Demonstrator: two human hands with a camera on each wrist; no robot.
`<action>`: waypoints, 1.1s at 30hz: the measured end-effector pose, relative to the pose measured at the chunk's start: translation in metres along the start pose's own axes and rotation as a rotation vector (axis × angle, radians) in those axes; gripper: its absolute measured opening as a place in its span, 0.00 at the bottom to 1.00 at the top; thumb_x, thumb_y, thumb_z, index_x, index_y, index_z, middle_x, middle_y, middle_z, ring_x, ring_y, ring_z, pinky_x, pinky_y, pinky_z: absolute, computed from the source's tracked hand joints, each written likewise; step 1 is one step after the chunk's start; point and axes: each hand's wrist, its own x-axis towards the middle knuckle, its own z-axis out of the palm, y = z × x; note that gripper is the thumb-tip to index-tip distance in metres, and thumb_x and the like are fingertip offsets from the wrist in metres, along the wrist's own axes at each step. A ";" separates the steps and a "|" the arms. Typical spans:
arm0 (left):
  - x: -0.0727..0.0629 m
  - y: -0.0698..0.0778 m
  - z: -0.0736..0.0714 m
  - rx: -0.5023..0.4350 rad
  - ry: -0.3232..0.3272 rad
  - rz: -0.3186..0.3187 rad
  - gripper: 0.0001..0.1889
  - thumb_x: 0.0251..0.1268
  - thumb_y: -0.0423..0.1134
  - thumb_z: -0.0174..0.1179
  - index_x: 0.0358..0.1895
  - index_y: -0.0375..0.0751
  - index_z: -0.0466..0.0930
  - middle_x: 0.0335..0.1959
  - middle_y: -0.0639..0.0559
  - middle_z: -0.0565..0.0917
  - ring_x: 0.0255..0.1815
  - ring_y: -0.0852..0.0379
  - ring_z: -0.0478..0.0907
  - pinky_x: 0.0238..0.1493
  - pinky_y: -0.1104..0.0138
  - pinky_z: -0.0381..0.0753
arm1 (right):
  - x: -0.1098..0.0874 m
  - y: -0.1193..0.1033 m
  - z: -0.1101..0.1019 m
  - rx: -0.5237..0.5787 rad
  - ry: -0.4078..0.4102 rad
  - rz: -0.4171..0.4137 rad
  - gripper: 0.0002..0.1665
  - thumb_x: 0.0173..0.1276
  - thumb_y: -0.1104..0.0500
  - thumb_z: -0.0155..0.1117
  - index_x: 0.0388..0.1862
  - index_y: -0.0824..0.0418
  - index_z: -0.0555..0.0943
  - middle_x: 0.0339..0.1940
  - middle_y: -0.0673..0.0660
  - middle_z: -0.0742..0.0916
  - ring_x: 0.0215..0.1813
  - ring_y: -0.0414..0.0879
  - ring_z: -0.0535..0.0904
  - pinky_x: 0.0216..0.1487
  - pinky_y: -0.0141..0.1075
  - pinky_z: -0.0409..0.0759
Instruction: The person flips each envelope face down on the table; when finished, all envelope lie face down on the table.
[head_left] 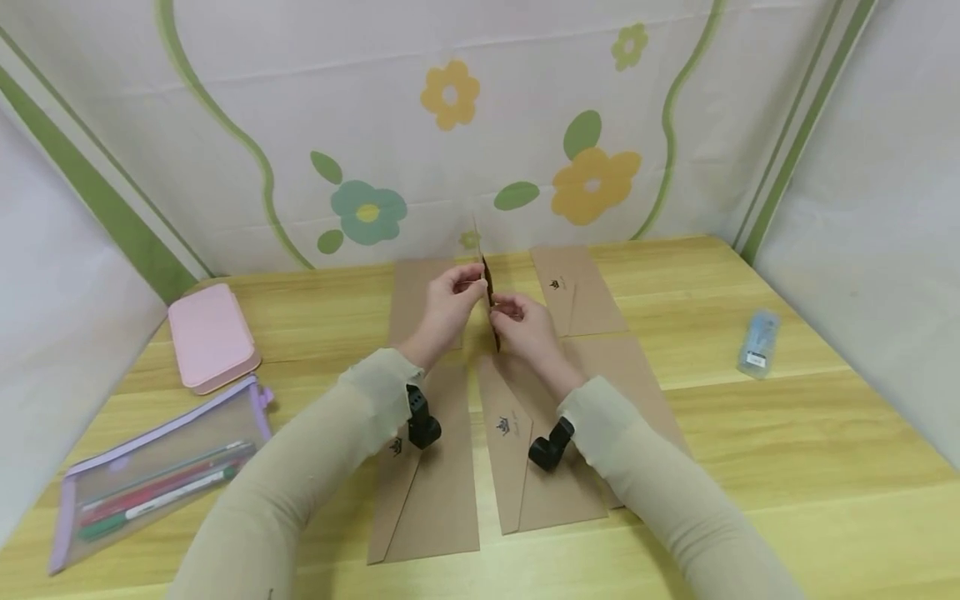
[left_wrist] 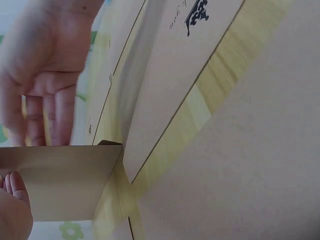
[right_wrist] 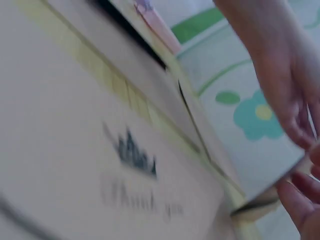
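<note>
Upright and nearly edge-on in the head view stands a brown paper envelope point(head_left: 489, 293), with a dark side facing right. On its left, my left hand point(head_left: 450, 307) pinches the far upper edge between thumb and fingers. My right hand point(head_left: 525, 329) grips the nearer, lower part, thumb and fingertips close to the edge. In the left wrist view the broad face of this envelope point(left_wrist: 65, 182) shows, with part of the right hand point(left_wrist: 50, 70) behind it. Beneath the hands lie brown envelopes, one with a black crown print point(head_left: 504, 427) and small lettering.
Several more envelopes lie flat, including one at front left point(head_left: 442, 483) and one at back right point(head_left: 592, 292). A pink case point(head_left: 212, 333) and a purple-edged mesh pouch point(head_left: 161, 492) of pens are at left. A small translucent blue item point(head_left: 759, 342) lies at right. A flowered curtain point(head_left: 480, 167) hangs behind.
</note>
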 end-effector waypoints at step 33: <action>-0.004 0.004 0.014 -0.074 -0.026 -0.031 0.16 0.66 0.36 0.54 0.56 0.41 0.76 0.56 0.48 0.77 0.53 0.53 0.75 0.56 0.60 0.74 | -0.009 -0.004 0.007 -0.206 0.299 -0.438 0.02 0.53 0.70 0.61 0.27 0.69 0.80 0.25 0.61 0.86 0.29 0.50 0.82 0.31 0.31 0.80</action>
